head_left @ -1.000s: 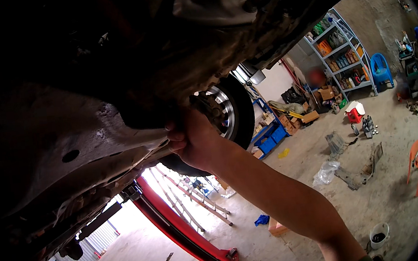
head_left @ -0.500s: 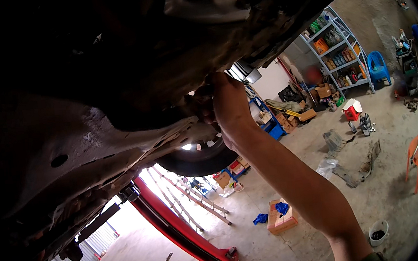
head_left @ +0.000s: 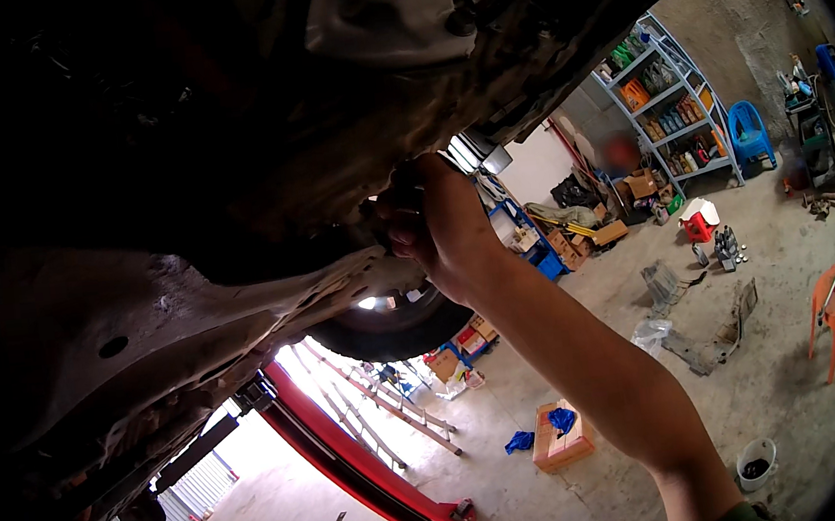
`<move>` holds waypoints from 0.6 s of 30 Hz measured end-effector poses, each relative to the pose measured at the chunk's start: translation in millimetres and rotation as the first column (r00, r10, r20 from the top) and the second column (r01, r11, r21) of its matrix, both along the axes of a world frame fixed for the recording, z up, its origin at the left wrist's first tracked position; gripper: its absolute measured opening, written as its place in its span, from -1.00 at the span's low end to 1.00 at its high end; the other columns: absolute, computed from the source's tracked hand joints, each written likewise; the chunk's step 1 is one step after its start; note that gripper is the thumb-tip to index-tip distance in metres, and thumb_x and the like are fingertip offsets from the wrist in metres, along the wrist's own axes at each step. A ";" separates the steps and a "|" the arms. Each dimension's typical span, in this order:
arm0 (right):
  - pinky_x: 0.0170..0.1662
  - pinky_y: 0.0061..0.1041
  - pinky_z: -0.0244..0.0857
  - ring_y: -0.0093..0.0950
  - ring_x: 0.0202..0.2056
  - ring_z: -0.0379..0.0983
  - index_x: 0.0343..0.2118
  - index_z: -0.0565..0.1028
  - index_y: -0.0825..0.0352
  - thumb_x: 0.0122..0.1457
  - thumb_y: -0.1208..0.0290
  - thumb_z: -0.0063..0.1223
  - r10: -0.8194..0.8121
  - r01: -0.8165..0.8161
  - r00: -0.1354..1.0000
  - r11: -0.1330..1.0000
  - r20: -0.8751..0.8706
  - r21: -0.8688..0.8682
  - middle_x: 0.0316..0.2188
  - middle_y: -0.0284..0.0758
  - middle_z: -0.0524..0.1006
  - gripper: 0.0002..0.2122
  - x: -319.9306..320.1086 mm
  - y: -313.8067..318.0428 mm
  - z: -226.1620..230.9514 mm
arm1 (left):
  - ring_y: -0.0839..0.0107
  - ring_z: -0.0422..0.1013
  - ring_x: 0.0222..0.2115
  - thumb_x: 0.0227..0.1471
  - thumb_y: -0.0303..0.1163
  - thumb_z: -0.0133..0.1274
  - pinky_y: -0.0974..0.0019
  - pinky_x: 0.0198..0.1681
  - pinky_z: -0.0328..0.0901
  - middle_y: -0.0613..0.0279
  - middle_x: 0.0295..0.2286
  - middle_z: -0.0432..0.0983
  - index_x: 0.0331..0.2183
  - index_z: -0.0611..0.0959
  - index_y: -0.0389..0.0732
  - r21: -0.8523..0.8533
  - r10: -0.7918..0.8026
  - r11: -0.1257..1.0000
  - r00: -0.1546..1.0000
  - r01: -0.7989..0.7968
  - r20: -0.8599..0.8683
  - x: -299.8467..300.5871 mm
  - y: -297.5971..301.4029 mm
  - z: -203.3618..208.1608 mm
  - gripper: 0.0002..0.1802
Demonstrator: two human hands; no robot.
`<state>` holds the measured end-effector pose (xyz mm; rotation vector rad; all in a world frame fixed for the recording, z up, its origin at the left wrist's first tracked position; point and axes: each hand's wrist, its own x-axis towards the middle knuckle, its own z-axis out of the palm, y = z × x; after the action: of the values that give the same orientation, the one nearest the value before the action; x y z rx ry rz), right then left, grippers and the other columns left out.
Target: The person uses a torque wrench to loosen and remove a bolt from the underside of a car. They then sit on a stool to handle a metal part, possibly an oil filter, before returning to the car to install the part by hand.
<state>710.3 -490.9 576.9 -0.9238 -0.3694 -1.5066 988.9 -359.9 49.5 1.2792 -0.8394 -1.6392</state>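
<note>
Above me spreads the dark underside of a raised car point(head_left: 262, 210). My right forearm rises from the lower right, and my right hand point(head_left: 439, 223) is up against the underside, just above a tyre point(head_left: 394, 328). Its fingers are curled closed at a shadowed part there. Whatever they grip is too dark and too covered by the hand to name. A pale metal rail point(head_left: 271, 300) of the underbody runs to the left of the hand. My left hand does not show.
A red lift post point(head_left: 356, 457) stands at lower left, beside a ladder point(head_left: 380, 395). On the floor are a cardboard box point(head_left: 563, 440), a white bucket point(head_left: 756, 464), and removed plastic panels point(head_left: 717, 342). An orange stool point(head_left: 831, 296) and a shelf of bottles point(head_left: 669, 106) are at right.
My right hand has turned slightly and sits a little lower and left, showing more of its curled fingers. The whole view has shifted slightly.
</note>
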 end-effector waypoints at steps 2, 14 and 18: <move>-0.61 -0.57 -0.04 -0.58 -0.72 0.13 -0.45 0.38 0.22 0.28 0.16 -0.33 0.013 -0.012 1.000 0.994 0.008 -0.106 -0.61 -0.39 0.39 -0.70 -2.2 -5.0 -3.5 | 0.27 0.52 -0.29 0.19 -0.14 -0.01 0.21 -0.22 0.43 0.13 -0.27 0.57 -0.15 0.54 -0.21 0.005 0.000 1.000 1.000 0.001 -0.003 0.7 1.3 -1.1 -0.65; -0.68 -0.57 -0.01 -0.59 -0.74 0.15 -0.48 0.33 0.26 0.28 0.21 -0.34 -0.526 0.516 0.847 0.848 0.074 0.119 -0.70 -0.41 0.28 -0.71 -44.7 -7.6 13.8 | 0.28 0.52 -0.31 0.19 -0.16 -0.01 0.23 -0.23 0.43 0.12 -0.28 0.57 -0.15 0.55 -0.22 0.035 0.005 0.999 1.000 -0.006 0.015 -8.9 -5.9 -2.4 -0.66; -0.71 -0.56 -0.03 -0.57 -0.76 0.14 -0.45 0.36 0.23 0.30 0.27 -0.38 -0.433 0.426 0.896 0.901 0.103 0.085 -0.69 -0.37 0.31 -0.73 -44.0 -7.3 12.3 | 0.29 0.52 -0.32 0.19 -0.17 -0.01 0.24 -0.24 0.43 0.11 -0.28 0.57 -0.14 0.54 -0.24 0.031 -0.014 0.999 0.998 0.012 0.057 -19.8 -3.4 -0.1 -0.65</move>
<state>666.3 -498.2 589.2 -0.9064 -0.2085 -1.9754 969.1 -363.3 49.3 1.3506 -0.8617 -1.6380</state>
